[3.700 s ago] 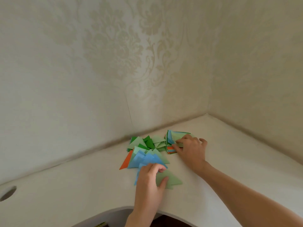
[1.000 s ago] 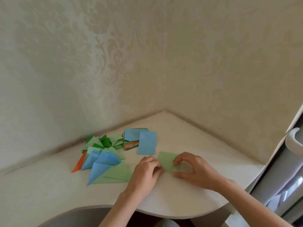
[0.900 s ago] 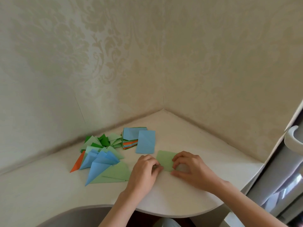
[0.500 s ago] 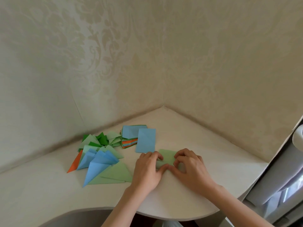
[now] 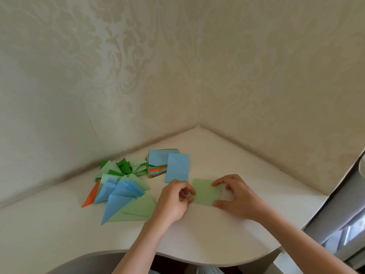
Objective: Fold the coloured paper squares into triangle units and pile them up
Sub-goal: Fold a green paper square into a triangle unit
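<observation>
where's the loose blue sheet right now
Head view: the loose blue sheet lies flat against the paper stack, beyond the left hand.

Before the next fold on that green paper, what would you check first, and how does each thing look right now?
1. Light green paper lies flat on the table: ok.
2. Left hand pinches its left edge: ok.
3. Right hand holds its right edge with fingertip and thumb: ok.
4. Loose blue sheet lies apart from the green one: ok.
5. Pile of folded triangles is out of the hands' way: ok.
6. Crease already made in the green paper: cannot tell.
</observation>
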Demonstrator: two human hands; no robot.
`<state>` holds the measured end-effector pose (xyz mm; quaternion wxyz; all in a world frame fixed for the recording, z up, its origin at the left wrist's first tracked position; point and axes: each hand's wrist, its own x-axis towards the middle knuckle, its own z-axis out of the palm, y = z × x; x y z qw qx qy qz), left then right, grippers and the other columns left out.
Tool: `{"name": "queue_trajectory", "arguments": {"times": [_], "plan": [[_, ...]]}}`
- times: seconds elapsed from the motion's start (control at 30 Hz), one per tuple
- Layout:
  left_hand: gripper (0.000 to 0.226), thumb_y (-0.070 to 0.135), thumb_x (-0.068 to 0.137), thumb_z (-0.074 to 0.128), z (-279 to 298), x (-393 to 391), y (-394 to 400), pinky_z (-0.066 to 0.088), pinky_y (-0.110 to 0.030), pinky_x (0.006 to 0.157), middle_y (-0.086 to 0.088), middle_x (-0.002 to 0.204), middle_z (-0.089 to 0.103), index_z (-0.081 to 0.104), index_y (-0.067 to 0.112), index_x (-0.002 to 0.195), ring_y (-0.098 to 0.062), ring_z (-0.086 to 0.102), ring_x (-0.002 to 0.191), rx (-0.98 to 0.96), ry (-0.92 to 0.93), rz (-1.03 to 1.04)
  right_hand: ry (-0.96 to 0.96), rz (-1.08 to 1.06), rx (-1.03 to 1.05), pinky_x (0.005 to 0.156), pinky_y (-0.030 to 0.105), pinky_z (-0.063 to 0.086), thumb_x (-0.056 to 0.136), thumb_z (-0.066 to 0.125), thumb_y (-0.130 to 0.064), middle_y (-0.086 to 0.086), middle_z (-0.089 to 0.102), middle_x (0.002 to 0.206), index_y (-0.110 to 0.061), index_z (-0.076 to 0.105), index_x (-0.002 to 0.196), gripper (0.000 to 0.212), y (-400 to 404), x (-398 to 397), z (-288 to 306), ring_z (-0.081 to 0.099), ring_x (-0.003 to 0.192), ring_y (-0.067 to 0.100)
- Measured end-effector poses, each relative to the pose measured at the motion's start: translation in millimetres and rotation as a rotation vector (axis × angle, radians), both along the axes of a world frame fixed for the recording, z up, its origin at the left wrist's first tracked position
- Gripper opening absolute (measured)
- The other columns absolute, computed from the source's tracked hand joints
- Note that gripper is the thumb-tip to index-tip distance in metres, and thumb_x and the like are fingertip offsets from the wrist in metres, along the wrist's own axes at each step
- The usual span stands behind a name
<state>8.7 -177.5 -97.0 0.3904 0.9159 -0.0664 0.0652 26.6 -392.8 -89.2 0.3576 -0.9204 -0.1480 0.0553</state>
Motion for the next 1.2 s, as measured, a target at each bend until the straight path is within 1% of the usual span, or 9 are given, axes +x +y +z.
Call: {"name": "queue_trajectory", "arguments": {"times": [0.13, 0.27, 0.4, 0.5, 0.6, 0.7, 0.87, 1.1, 1.2], "plan": [[0.022, 0.001, 0.082, 0.066, 3, 1, -1, 0.035, -0.006, 0.064, 0.010, 0.078, 0.053, 0.073, 0.021, 0.076, 0.000, 0.050, 0.067, 0.058, -0.035, -0.007, 0.036, 0.058, -0.052, 0.081, 0.008, 0.034, 0.075, 0.072, -0.024, -0.015, 0.042, 0.119, -0.046, 0.049, 0.117, 0.053, -4, 3, 12, 0.043, 0.104, 0.006], [0.028, 0.000, 0.086, 0.058, 3, 1, -1, 0.036, -0.019, 0.069, 0.006, 0.086, 0.055, 0.073, 0.024, 0.082, -0.013, 0.051, 0.084, 0.241, -0.091, 0.029, -0.008, 0.099, -0.142, 0.078, 0.010, 0.036, 0.081, 0.058, -0.010, -0.012, 0.050, 0.106, -0.031, 0.054, 0.125, 0.049, 6, -1, 20, 0.047, 0.096, 0.006], [0.018, 0.031, 0.094, 0.053, 5, -15, -8, 0.040, -0.025, 0.081, 0.008, 0.101, 0.058, 0.067, 0.023, 0.102, -0.015, 0.051, 0.097, 0.345, -0.200, 0.003, -0.117, 0.000, -0.070, 0.070, 0.004, 0.037, 0.084, 0.057, -0.006, -0.011, 0.057, 0.095, -0.025, 0.066, 0.113, 0.036, 17, -8, 20, 0.050, 0.080, -0.002], [0.041, 0.061, 0.089, 0.044, 4, -28, -13, 0.035, -0.028, 0.088, 0.013, 0.106, 0.054, 0.057, 0.025, 0.104, -0.009, 0.045, 0.103, 0.461, -0.219, 0.013, -0.172, -0.062, -0.029, 0.068, 0.009, 0.042, 0.081, 0.066, -0.012, -0.012, 0.063, 0.086, -0.025, 0.071, 0.099, 0.022, 22, -18, 20, 0.056, 0.078, 0.003], [0.051, 0.073, 0.079, 0.042, 1, -38, -14, 0.029, -0.025, 0.093, 0.018, 0.107, 0.051, 0.054, 0.029, 0.101, -0.002, 0.039, 0.107, 0.420, -0.206, -0.023, -0.216, -0.052, -0.037, 0.062, 0.014, 0.042, 0.079, 0.070, -0.020, -0.014, 0.058, 0.072, -0.030, 0.070, 0.086, 0.012, 24, -28, 21, 0.052, 0.069, 0.004], [0.031, 0.059, 0.085, 0.049, -2, -43, -14, 0.026, -0.023, 0.093, 0.021, 0.108, 0.053, 0.055, 0.031, 0.097, -0.001, 0.040, 0.111, 0.345, -0.259, -0.039, -0.269, -0.024, -0.079, 0.058, 0.015, 0.035, 0.077, 0.074, -0.033, -0.011, 0.050, 0.070, -0.032, 0.069, 0.084, 0.009, 25, -31, 22, 0.046, 0.066, 0.004], [0.011, 0.034, 0.088, 0.058, -6, -41, -5, 0.025, -0.024, 0.088, 0.021, 0.110, 0.054, 0.063, 0.027, 0.095, -0.005, 0.041, 0.111, 0.295, -0.270, 0.027, -0.196, -0.094, -0.172, 0.067, 0.022, 0.035, 0.077, 0.070, -0.052, -0.009, 0.050, 0.087, -0.032, 0.068, 0.094, 0.026, 19, -22, 18, 0.050, 0.088, 0.012], [0.014, 0.039, 0.085, 0.063, -9, -32, 1, 0.023, -0.026, 0.079, 0.017, 0.104, 0.054, 0.064, 0.026, 0.091, -0.009, 0.039, 0.107, 0.286, -0.194, 0.204, -0.103, -0.130, -0.161, 0.072, 0.023, 0.036, 0.081, 0.062, -0.056, -0.010, 0.051, 0.089, -0.039, 0.064, 0.078, 0.017, 21, -19, 9, 0.050, 0.088, 0.011], [0.022, 0.045, 0.079, 0.069, -12, -28, -7, 0.031, -0.030, 0.077, 0.012, 0.092, 0.056, 0.065, 0.024, 0.079, -0.016, 0.046, 0.095, 0.313, -0.251, 0.265, -0.105, -0.193, -0.179, 0.081, 0.028, 0.039, 0.080, 0.060, -0.061, -0.015, 0.046, 0.083, -0.039, 0.056, 0.070, 0.024, 27, -17, 7, 0.048, 0.083, 0.011]]}}
